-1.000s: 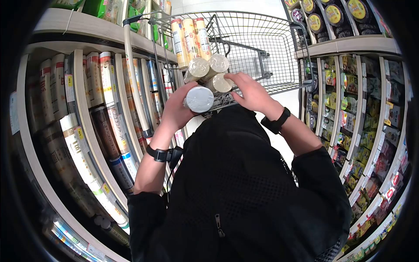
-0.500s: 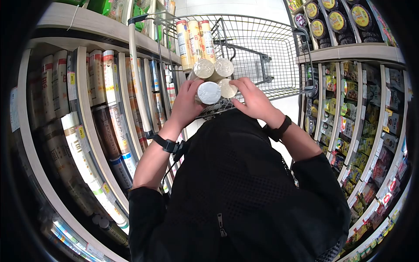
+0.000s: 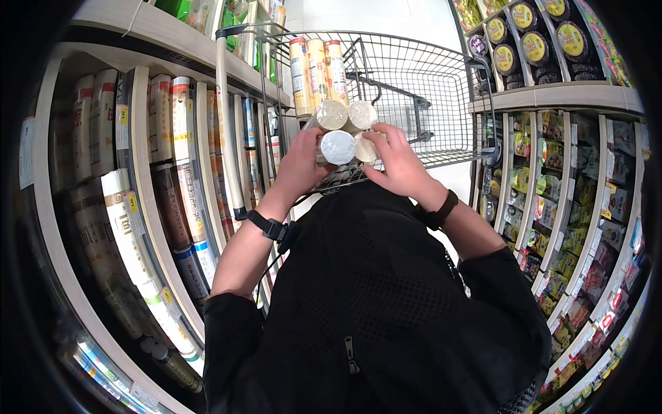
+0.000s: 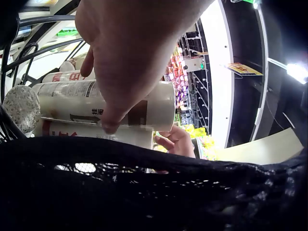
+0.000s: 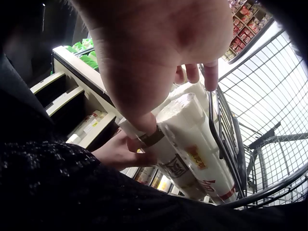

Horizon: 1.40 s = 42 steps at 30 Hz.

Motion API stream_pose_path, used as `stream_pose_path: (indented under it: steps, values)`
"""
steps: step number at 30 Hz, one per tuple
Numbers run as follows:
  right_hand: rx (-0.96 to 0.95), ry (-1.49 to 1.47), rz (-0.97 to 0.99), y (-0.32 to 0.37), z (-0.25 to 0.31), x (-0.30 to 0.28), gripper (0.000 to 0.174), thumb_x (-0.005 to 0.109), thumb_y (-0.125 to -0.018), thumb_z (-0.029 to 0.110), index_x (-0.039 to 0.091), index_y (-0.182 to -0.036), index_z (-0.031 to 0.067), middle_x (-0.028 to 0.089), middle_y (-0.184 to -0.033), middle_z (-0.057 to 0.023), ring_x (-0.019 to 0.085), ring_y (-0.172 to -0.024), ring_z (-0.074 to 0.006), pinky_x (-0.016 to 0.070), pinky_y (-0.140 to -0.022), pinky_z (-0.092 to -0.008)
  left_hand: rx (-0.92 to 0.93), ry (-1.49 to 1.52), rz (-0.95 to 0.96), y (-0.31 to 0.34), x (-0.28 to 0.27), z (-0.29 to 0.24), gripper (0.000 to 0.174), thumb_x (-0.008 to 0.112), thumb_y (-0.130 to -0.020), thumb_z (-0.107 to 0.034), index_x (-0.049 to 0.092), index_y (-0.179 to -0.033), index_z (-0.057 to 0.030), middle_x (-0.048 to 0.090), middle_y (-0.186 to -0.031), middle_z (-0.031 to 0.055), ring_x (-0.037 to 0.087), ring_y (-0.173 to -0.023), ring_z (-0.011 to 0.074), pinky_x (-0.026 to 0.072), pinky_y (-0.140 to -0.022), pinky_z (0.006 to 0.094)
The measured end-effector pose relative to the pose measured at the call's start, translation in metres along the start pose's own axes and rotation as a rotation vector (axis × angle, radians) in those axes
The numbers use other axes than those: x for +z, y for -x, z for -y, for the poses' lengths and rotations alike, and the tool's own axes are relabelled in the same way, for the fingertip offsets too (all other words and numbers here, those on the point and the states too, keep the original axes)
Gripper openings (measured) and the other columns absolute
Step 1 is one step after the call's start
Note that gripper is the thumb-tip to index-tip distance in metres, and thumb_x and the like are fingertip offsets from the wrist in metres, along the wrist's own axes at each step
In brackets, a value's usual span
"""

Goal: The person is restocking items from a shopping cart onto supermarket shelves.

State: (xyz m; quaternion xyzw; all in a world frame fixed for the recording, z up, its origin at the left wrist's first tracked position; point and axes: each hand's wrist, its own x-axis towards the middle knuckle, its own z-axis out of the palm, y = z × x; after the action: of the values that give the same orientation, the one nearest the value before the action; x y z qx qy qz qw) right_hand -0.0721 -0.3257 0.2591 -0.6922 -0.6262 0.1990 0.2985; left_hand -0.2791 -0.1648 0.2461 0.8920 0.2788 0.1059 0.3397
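Observation:
In the head view my left hand (image 3: 300, 164) grips a cylindrical package with a white end (image 3: 338, 148) from the left. My right hand (image 3: 401, 164) holds the cream-ended package (image 3: 365, 148) beside it, fingers curled over its far side. Two more cream ends (image 3: 332, 115) stand just behind. In the left wrist view my left thumb lies on a pale package (image 4: 72, 103) with a brown band. In the right wrist view my right thumb touches the banded package (image 5: 171, 161), beside another white package (image 5: 192, 139). The packages' lower parts are hidden in the head view.
Three upright cylindrical packages (image 3: 317, 76) stand in the wire cart (image 3: 441, 93) behind the bundle. The cart's pale handle (image 3: 226, 131) runs along the left. Shelves of long packages (image 3: 134, 241) line the left, and shelves of small bags (image 3: 552, 186) the right.
The white-ended package and my left hand have moved right and slightly up, close against the other packages. My right hand has shifted slightly right. The cart appears a little lower and further right.

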Motion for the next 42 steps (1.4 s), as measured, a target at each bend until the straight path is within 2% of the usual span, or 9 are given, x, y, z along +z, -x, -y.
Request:
stream_pose_path:
  steps: [5,12,18,23,29,34,37,39,42]
  values:
    - [-0.300,0.113,0.098,-0.009,0.023,-0.018,0.066,0.078,-0.079,0.019,0.060,-0.143,0.0227,0.050,-0.152,-0.0112,0.045,-0.140,-0.0380,0.0414,-0.112,-0.0542,-0.052,0.091,0.055,0.005,0.001,0.004,0.074,0.089,-0.076,-0.014,0.050,-0.138,-0.0037,0.060,-0.127,0.0175,0.061,-0.121,0.0359,0.0515,-0.103,0.0436]
    - [-0.314,0.107,0.141,-0.022,0.031,-0.010,0.060,0.077,-0.078,0.016,0.064,-0.137,0.0187,0.053,-0.146,-0.0113,0.046,-0.138,-0.0382,0.0405,-0.112,-0.0522,-0.080,0.153,0.071,0.012,-0.014,0.002,0.069,0.085,-0.079,-0.013,0.052,-0.139,-0.0048,0.060,-0.132,0.0178,0.060,-0.125,0.0349,0.0499,-0.106,0.0414]
    - [-0.408,0.027,0.088,-0.048,0.067,-0.028,0.048,0.079,-0.079,0.015,0.067,-0.125,0.0082,0.055,-0.136,-0.0173,0.050,-0.131,-0.0407,0.0419,-0.110,-0.0514,-0.160,0.118,-0.085,0.047,-0.059,-0.013,0.042,0.076,-0.090,-0.016,0.063,-0.128,-0.0044,0.063,-0.128,0.0159,0.062,-0.121,0.0349,0.0498,-0.104,0.0406]
    - [-0.762,0.015,0.142,-0.126,0.134,-0.023,0.048,0.080,-0.079,0.011,0.065,-0.124,0.0101,0.060,-0.129,-0.0136,0.055,-0.124,-0.0370,0.0476,-0.102,-0.0465,-0.223,-0.040,-0.467,0.120,-0.115,-0.037,0.029,0.074,-0.090,-0.014,0.068,-0.117,-0.0045,0.068,-0.120,0.0137,0.064,-0.117,0.0335,0.0526,-0.099,0.0402]
    - [-1.133,-0.003,0.157,-0.204,0.244,0.014,0.052,0.080,-0.081,0.017,0.062,-0.130,0.0091,0.063,-0.129,-0.0140,0.057,-0.124,-0.0353,0.0469,-0.104,-0.0467,-0.346,-0.646,-0.956,0.212,-0.185,-0.069,0.018,0.071,-0.089,-0.012,0.071,-0.106,-0.0071,0.069,-0.115,0.0111,0.064,-0.112,0.0331,0.0504,-0.098,0.0449]
    - [-1.071,0.061,0.023,-0.261,0.307,0.075,0.058,0.067,-0.092,0.040,0.058,-0.135,0.0019,0.067,-0.125,-0.0218,0.058,-0.124,-0.0388,0.0441,-0.106,-0.0511,-0.987,-0.710,-0.920,0.275,-0.207,-0.080,0.051,0.070,-0.095,-0.033,0.060,-0.140,-0.0110,0.069,-0.118,0.0175,0.065,-0.112,0.0391,0.0483,-0.097,0.0488]
    - [-0.931,0.217,0.109,-0.276,0.326,0.091,0.067,0.063,-0.093,0.051,0.057,-0.132,-0.0032,0.072,-0.113,-0.0237,0.062,-0.120,-0.0393,0.0425,-0.107,-0.0505,-1.076,-0.598,-0.815,0.282,-0.205,-0.075,0.057,0.067,-0.097,-0.044,0.058,-0.143,-0.0110,0.069,-0.118,0.0190,0.065,-0.111,0.0401,0.0480,-0.095,0.0509]
    - [-0.598,0.248,0.349,-0.280,0.331,0.101,0.081,0.056,-0.093,0.064,0.057,-0.129,-0.0083,0.074,-0.104,-0.0250,0.068,-0.111,-0.0396,0.0409,-0.108,-0.0495,-1.059,-0.711,-0.761,0.278,-0.194,-0.070,0.061,0.066,-0.097,-0.050,0.058,-0.143,-0.0103,0.069,-0.114,0.0184,0.066,-0.109,0.0392,0.0475,-0.091,0.0523]
    - [-0.518,0.146,0.421,-0.280,0.334,0.096,0.088,0.051,-0.093,0.070,0.057,-0.128,-0.0100,0.075,-0.100,-0.0260,0.071,-0.103,-0.0397,0.0401,-0.109,-0.0491,-1.139,-0.620,-0.727,0.265,-0.199,-0.064,0.060,0.065,-0.098,-0.051,0.059,-0.142,-0.0099,0.069,-0.110,0.0177,0.066,-0.107,0.0387,0.0471,-0.089,0.0520]
